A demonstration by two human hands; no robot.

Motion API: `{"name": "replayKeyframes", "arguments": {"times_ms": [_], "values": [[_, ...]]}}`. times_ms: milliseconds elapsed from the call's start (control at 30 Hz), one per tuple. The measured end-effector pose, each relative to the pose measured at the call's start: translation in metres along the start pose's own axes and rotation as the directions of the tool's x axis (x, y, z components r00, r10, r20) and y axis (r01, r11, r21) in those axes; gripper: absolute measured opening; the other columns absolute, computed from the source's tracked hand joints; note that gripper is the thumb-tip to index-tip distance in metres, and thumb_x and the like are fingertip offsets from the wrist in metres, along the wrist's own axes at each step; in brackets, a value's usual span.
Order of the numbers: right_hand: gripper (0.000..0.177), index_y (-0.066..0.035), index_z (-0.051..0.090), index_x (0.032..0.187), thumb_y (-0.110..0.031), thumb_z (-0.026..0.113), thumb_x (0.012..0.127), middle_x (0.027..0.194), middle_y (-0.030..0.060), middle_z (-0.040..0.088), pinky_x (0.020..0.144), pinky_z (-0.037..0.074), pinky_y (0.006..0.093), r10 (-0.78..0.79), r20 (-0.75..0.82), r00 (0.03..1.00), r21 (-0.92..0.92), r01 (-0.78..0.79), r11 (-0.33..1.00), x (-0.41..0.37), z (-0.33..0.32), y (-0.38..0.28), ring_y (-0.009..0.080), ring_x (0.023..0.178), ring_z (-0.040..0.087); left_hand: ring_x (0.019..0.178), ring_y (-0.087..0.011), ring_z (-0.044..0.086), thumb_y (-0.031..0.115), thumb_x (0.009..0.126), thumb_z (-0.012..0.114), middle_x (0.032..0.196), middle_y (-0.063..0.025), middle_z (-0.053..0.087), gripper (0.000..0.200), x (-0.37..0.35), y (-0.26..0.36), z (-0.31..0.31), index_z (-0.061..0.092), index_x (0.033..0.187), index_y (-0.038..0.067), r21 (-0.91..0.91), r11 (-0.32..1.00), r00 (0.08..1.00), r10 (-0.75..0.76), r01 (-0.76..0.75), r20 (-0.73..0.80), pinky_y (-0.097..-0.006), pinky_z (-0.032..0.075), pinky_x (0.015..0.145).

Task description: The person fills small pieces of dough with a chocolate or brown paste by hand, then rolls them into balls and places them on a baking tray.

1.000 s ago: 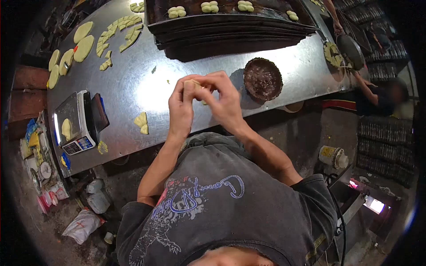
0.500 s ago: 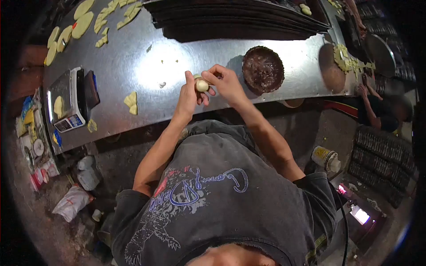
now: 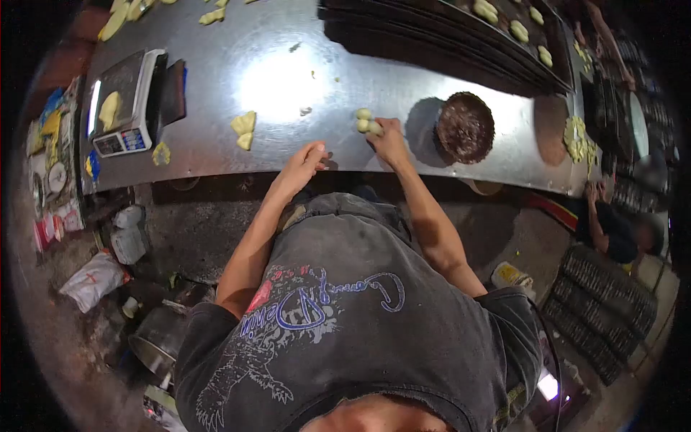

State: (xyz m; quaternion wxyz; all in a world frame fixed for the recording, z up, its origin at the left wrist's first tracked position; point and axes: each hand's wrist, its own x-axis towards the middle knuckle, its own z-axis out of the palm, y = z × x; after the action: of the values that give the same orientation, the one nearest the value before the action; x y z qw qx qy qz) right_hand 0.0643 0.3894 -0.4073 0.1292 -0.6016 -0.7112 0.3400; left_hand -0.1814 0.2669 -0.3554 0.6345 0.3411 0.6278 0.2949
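Observation:
My right hand (image 3: pixel 391 138) reaches onto the steel table (image 3: pixel 216 86) and its fingers touch a small shaped dough piece (image 3: pixel 367 123) of pale lobes lying on the metal. My left hand (image 3: pixel 307 160) hangs at the table's near edge with loosely curled fingers and nothing visible in it. A pair of cut dough wedges (image 3: pixel 244 127) lies to the left of both hands. A dark round bowl of brown filling (image 3: pixel 465 127) stands just right of my right hand.
A digital scale (image 3: pixel 124 101) with a dough lump on it sits at the left. Stacked dark baking trays (image 3: pixel 446 43) with formed dough pieces fill the far side. Another person (image 3: pixel 612 227) crouches at the right. Bags and containers litter the floor at the left.
Both hands were together shaping the dough above the table. Now they have parted: the right has set the dough on the table, and the left has dropped to the near edge.

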Motion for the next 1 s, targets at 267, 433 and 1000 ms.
{"name": "replayKeyframes", "arguments": {"times_ms": [267,433,1000], "values": [[0.033,-0.004,0.068,0.114,-0.016,0.073,0.084,0.106,0.0190,0.067,0.095,0.047,0.0478,-0.452,0.110,0.885,0.022,0.452,0.892,0.032,0.074,-0.109,0.0381,0.108,0.060,0.135,-0.0447,0.044,0.035,0.098,0.060,0.146,-0.0181,0.053,0.057,-0.012,-0.055,-0.100,0.051,0.144,0.003,0.810,0.587,0.721,0.557,0.010,-0.412,-0.0543,0.036,0.110],[0.037,-0.002,0.063,0.120,-0.004,0.066,0.083,0.112,0.0196,0.066,0.095,0.047,0.0466,-0.795,0.082,0.601,0.034,0.796,0.605,0.047,0.169,-0.217,0.0401,0.109,0.059,0.148,-0.0456,0.024,0.034,0.099,0.057,0.166,-0.0106,0.024,0.074,0.013,-0.091,-0.145,0.024,0.160,0.008,0.851,0.512,0.786,0.476,0.119,-0.396,-0.0646,0.018,0.118],[0.039,-0.010,0.067,0.132,-0.022,0.071,0.094,0.113,0.0051,0.067,0.083,0.049,0.0275,-0.073,0.452,0.889,0.574,-0.226,0.787,-0.027,0.035,-0.184,0.0116,0.098,0.059,0.151,-0.0440,0.018,0.053,0.106,0.039,0.165,-0.0222,0.021,0.073,0.030,0.016,-0.119,0.020,0.161,0.010,0.400,0.856,0.867,0.440,-0.327,-0.232,-0.0569,0.013,0.121]]}}
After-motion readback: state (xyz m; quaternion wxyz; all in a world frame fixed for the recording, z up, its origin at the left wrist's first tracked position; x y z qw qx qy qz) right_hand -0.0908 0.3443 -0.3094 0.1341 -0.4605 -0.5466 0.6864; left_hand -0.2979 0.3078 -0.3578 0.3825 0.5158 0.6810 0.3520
